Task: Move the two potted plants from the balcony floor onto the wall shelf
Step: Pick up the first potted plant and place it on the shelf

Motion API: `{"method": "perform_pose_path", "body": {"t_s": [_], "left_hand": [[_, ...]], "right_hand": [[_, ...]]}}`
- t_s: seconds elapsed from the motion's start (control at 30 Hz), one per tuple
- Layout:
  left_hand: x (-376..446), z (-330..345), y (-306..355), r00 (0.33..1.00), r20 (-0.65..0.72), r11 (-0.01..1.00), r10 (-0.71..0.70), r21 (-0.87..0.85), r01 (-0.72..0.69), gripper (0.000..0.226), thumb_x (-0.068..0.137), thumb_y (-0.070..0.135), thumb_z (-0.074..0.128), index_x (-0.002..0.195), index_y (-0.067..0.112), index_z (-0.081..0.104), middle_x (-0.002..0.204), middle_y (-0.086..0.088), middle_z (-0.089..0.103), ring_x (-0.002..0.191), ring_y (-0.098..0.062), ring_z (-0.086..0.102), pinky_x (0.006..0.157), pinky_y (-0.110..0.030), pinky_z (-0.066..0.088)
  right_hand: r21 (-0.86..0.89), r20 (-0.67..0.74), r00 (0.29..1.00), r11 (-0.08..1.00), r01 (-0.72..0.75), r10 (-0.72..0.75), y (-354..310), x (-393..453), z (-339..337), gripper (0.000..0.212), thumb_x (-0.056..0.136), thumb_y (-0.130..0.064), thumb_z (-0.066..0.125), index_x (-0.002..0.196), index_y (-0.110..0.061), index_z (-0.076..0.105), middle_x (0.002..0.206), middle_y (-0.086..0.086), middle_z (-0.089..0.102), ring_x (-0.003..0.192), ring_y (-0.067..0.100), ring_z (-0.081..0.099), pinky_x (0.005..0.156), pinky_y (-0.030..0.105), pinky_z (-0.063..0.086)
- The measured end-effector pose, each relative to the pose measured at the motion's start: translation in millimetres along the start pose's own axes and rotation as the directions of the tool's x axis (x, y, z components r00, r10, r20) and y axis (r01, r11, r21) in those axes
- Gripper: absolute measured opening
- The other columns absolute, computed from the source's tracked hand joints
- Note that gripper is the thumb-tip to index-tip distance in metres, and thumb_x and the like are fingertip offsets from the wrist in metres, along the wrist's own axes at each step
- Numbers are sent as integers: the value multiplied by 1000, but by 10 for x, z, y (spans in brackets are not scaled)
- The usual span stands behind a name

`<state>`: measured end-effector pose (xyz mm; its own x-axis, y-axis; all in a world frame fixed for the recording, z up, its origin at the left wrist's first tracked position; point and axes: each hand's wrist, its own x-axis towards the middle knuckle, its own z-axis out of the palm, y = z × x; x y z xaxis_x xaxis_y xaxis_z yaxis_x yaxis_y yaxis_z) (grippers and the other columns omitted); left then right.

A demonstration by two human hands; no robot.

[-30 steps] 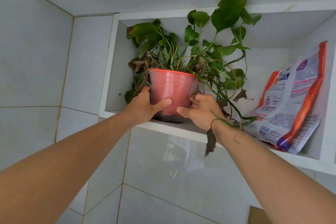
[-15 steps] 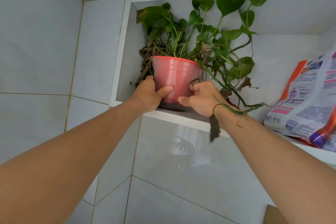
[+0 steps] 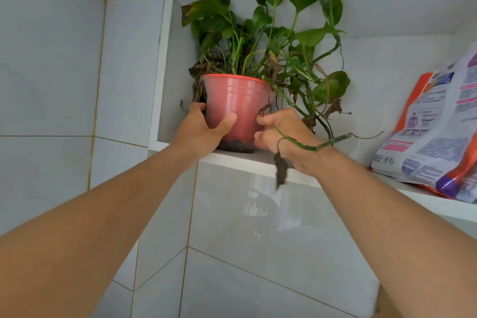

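Red pot [image 3: 236, 107] of leafy plant [image 3: 273, 41] sits on the shelf [image 3: 258, 160]; your left hand [image 3: 204, 129] and right hand [image 3: 286, 131] still clasp it, now tucked nearer the corner.

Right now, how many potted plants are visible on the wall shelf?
1: the red pot stands at the left end of the shelf, left hand gripping it. No second plant shows; the shelf's right end is out of frame.
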<state>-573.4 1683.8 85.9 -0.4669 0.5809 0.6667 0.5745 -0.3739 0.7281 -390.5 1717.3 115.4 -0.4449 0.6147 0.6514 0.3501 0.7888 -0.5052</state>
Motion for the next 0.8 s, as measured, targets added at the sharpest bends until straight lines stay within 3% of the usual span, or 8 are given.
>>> {"method": "perform_pose_path", "body": {"t_s": [0.07, 0.17, 0.23, 0.33, 0.4, 0.6, 0.67, 0.8], "left_hand": [[-20, 0, 17, 1000, -20, 999, -24, -41, 23, 88, 72, 62, 75, 139, 17, 39, 117, 2, 63, 103, -15, 64, 90, -36, 56], [-18, -12, 27, 999, -10, 997, -53, -56, 52, 90, 70, 52, 82, 140, 18, 38, 118, 1, 61, 105, -18, 63, 94, -39, 54], [-20, -12, 33, 998, -5, 998, -56, -42, 55, 93, 67, 46, 87, 140, 18, 37, 117, 2, 59, 106, -19, 62, 93, -37, 53], [-28, -1, 43, 998, -23, 998, -55, -26, 54, 94, 64, 41, 90, 138, 16, 38, 119, 0, 61, 105, -19, 62, 90, -35, 53], [-35, 1, 57, 998, -37, 999, -52, -4, 51, 93, 63, 42, 90, 136, 15, 39, 123, -3, 62, 107, -21, 63, 94, -40, 54], [-85, 43, 59, 997, -71, 991, 13, 131, -3, 98, 62, 54, 87, 137, 15, 38, 125, -3, 62, 107, -24, 63, 93, -44, 55], [-78, 58, 60, 997, -80, 989, 23, 150, -11, 98, 60, 55, 87, 135, 15, 39, 123, -3, 63, 105, -24, 64, 90, -41, 55], [-76, 72, 75, 995, -86, 978, 42, 207, -23, 95, 62, 56, 86, 132, 13, 40, 123, -6, 64, 105, -25, 64, 84, -35, 54]], "right_hand": [[-18, 19, 999, 999, 31, -31, -19, -9, -2, 19, 83, 7, 60, 98, 5, 73, 84, 7, 65, 94, 29, 64, 90, 30, 53], [-62, 74, 996, 997, 48, -44, -39, -21, -7, 12, 86, 9, 56, 78, 9, 65, 70, 1, 48, 72, 19, 48, 60, 15, 36], [-107, 93, 995, 994, 36, -27, -53, -23, 10, 13, 88, 6, 53, 95, 16, 59, 73, 3, 46, 72, 18, 44, 53, 17, 31], [-343, 150, 989, 939, 34, 19, -91, -30, 108, 39, 93, -7, 51, 131, 4, 46, 111, 15, 59, 100, 30, 54, 77, 24, 45], [-480, 127, 991, 877, 33, 32, -96, -79, 169, 68, 96, -16, 50, 154, -1, 18, 143, 22, 47, 121, 35, 51, 92, 34, 44], [-399, 92, 994, 917, -17, 58, -42, -61, 210, 72, 93, -19, 51, 153, 2, 16, 139, 22, 47, 118, 33, 49, 84, 29, 40], [-426, 102, 993, 904, -15, 65, -59, -43, 208, 77, 94, -18, 51, 155, 5, 10, 145, 25, 42, 129, 37, 45, 95, 33, 42], [-424, 167, 979, 905, -35, 117, -101, -71, 207, 82, 99, -17, 48, 154, 6, -8, 163, 25, 11, 149, 37, 19, 117, 39, 26]]}}
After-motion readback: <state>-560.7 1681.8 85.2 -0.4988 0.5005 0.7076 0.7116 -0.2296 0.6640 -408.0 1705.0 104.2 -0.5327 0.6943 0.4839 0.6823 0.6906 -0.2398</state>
